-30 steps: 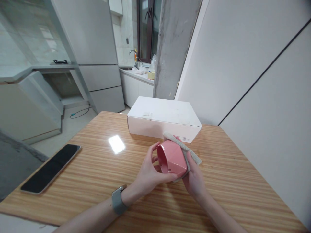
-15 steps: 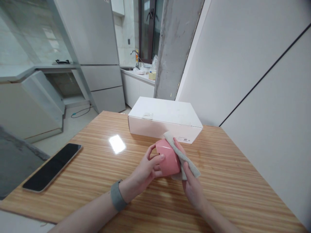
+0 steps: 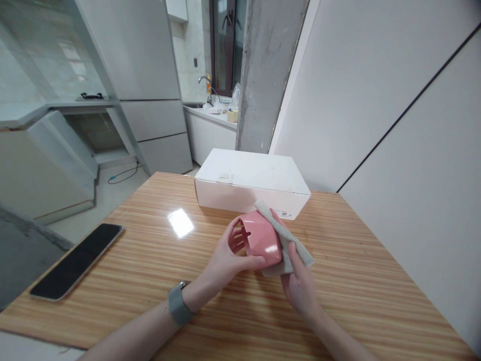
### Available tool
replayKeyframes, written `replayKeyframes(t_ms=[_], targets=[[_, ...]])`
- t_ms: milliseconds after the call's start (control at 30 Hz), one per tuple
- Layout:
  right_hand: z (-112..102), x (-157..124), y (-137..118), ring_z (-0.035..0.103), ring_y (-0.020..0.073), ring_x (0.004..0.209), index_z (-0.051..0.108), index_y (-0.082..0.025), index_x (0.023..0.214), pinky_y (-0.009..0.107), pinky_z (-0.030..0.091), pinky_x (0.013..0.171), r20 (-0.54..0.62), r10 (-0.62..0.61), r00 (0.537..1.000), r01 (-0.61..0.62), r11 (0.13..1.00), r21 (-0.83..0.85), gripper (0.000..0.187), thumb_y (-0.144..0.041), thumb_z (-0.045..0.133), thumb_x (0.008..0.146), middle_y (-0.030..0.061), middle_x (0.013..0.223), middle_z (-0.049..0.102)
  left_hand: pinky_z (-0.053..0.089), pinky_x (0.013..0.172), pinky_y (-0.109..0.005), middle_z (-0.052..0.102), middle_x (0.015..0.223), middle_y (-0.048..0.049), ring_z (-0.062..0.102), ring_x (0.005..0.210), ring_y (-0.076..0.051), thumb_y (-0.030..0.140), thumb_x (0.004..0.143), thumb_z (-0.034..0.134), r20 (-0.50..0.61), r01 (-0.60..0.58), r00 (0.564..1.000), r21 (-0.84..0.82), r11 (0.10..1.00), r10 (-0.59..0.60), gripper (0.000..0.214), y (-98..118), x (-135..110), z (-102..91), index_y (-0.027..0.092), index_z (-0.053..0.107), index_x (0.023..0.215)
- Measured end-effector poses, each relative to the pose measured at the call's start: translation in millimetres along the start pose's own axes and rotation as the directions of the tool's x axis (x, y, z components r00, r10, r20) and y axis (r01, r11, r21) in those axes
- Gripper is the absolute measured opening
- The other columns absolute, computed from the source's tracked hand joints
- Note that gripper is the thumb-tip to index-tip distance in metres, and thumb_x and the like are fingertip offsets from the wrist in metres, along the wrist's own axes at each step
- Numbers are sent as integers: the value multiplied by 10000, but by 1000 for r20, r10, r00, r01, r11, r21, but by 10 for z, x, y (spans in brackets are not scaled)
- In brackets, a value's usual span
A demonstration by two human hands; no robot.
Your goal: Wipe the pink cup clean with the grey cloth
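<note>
**Partly hidden: pink cup in both hands**

Here we are holding the cup (image 3: 260,239) just above the table (image 3: 150,260), near the box (image 3: 250,183). Our left hand (image 3: 225,258) is gripping its open end, fingers hiding the rim. Our right hand (image 3: 298,283) is pressing a cloth (image 3: 287,239) against its far side, which is covering the fingertips.

Both forearms reach forward and converge. The left hand (image 3: 225,258) curls with thumb forward and fingers spread in a grip, a watch on its wrist. The right hand (image 3: 298,281) is raised, fingers extended and pressing inward.
</note>
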State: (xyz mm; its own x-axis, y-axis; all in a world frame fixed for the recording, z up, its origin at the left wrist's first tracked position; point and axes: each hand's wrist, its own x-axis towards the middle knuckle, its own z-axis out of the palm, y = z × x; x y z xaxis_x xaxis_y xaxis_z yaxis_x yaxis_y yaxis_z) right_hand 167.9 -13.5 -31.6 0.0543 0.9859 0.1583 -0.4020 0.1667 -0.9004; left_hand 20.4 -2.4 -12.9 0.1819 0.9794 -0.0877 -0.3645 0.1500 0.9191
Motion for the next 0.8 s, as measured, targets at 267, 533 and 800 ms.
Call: replayKeyframes(t_ms=[267, 533, 800], targets=[[-56, -29, 85, 336, 237, 1443, 547, -326, 1365, 466, 194, 1232, 2, 2, 1000, -2, 1000, -12, 460, -503, 508, 942, -29, 1450, 532, 547, 759, -325, 535, 1341, -112, 640, 959, -228, 238, 508, 901, -26, -8, 1000, -50, 999, 7, 1018, 7, -20, -12, 305, 394, 1388], [-102, -96, 147, 235, 244, 1482, 582, -326, 1330, 468, 117, 1241, 69, -75, 995, 87, 980, -178, 456, -517, 546, 918, -31, 1494, 477, 558, 704, -315, 633, 1144, -101, 653, 826, -177, 343, 750, 773, 91, 112, 992, -236, 965, -93, 664, -3, -1, -75, 235, 451, 1321], [-92, -5, 141, 295, 244, 1460, 585, -305, 1334, 463, 197, 1226, 34, -40, 999, 44, 992, -117, 468, -529, 521, 928, -17, 1480, 493, 561, 806, -373, 541, 1352, -124, 627, 1066, -270, 311, 670, 838, 101, 80, 993, -200, 976, -61, 769, 12, 0, -49, 260, 474, 1346]])
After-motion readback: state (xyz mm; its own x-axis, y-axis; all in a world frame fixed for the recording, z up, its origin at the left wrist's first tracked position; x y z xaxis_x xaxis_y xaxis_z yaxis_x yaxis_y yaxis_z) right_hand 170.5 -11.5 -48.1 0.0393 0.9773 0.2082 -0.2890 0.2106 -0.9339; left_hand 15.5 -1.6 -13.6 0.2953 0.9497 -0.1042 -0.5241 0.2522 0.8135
